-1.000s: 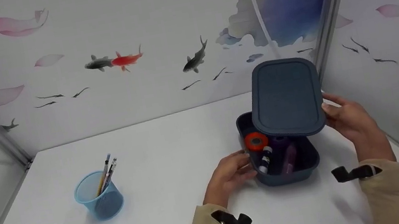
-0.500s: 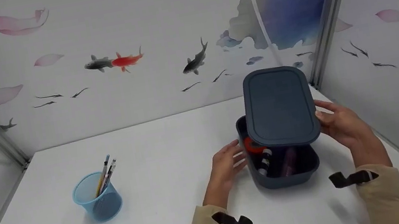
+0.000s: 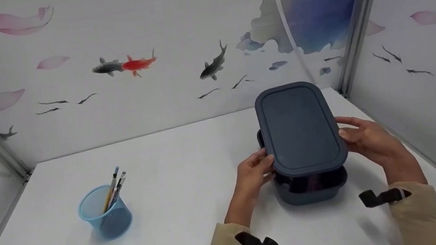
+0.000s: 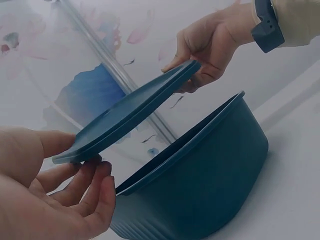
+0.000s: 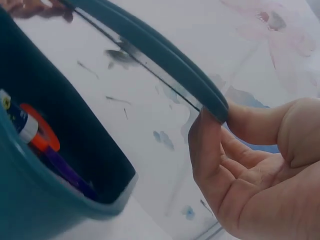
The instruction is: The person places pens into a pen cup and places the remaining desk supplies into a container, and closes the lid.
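A dark blue-grey lid [image 3: 300, 126] hangs tilted above a matching plastic box [image 3: 313, 193], with a gap between them. My left hand [image 3: 252, 174] pinches the lid's left edge, thumb on top and fingers beneath, as the left wrist view shows. On the opposite edge, my right hand [image 3: 371, 140] pinches the lid between thumb and fingers. Inside the box, the right wrist view shows a white-and-dark tube [image 5: 24, 120], an orange round thing [image 5: 49, 131] and a purple item [image 5: 67, 172]. From the head view the lid hides most of these contents.
On the left of the white table [image 3: 181, 218] stands a light blue mesh pen cup [image 3: 112, 220] holding several pens and pencils [image 3: 113, 192]. White panels [image 3: 165, 24] printed with fish and petals enclose the table at the back and sides.
The lid has moved left and down, covering more of the box. My right hand has moved left with it, and my left hand has gone from the box's side to pinching the lid.
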{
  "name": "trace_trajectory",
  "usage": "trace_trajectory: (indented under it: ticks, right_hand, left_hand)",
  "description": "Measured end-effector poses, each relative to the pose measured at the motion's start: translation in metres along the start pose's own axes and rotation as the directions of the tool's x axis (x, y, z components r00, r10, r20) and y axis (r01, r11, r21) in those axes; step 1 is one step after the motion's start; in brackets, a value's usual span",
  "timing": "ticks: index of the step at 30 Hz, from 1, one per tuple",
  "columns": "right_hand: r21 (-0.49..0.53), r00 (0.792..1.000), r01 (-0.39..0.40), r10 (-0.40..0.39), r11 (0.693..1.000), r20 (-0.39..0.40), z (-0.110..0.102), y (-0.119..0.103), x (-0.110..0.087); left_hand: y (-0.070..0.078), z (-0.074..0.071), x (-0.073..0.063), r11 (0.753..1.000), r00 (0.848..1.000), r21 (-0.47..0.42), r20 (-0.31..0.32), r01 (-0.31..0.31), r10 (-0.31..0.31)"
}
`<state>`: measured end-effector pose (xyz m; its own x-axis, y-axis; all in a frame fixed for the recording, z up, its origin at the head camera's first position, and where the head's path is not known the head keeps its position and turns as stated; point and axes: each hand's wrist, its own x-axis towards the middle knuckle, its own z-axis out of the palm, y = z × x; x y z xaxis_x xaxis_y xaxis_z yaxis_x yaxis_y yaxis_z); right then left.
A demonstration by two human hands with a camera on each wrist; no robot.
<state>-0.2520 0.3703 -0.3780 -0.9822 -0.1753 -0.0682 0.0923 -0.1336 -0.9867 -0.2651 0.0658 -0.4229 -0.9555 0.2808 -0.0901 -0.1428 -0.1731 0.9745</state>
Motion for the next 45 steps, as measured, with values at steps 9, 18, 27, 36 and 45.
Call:
trace_trajectory:
  ticks: [9,18,27,36,45]
  right_hand:
    - [-0.442,0.997,-0.063,0.039,0.895,-0.064,0.002,-0.003,-0.003]
    - [-0.563,0.993,-0.118,0.084,0.818,-0.085,0.008,-0.002,-0.003]
    - [-0.603,0.981,-0.190,0.128,0.775,-0.144,0.011,-0.001,-0.002]
    - [-0.639,0.975,-0.222,0.168,0.736,-0.145,0.018,0.001,0.002]
    - [-0.662,0.966,-0.259,0.189,0.704,-0.176,0.019,0.004,0.001]
  left_hand:
    - [-0.001,-0.004,0.000,0.999,0.997,-0.009,-0.067,0.040,-0.040]
    - [0.000,-0.004,-0.001,0.999,0.992,0.021,-0.114,0.049,-0.046]
    - [-0.010,0.003,0.003,0.998,0.993,0.057,-0.119,0.001,0.005]
    - [-0.018,0.000,0.007,0.989,0.992,0.138,-0.109,-0.054,0.070]
    - [-0.027,0.001,0.006,0.982,0.992,0.188,-0.121,0.003,0.020]
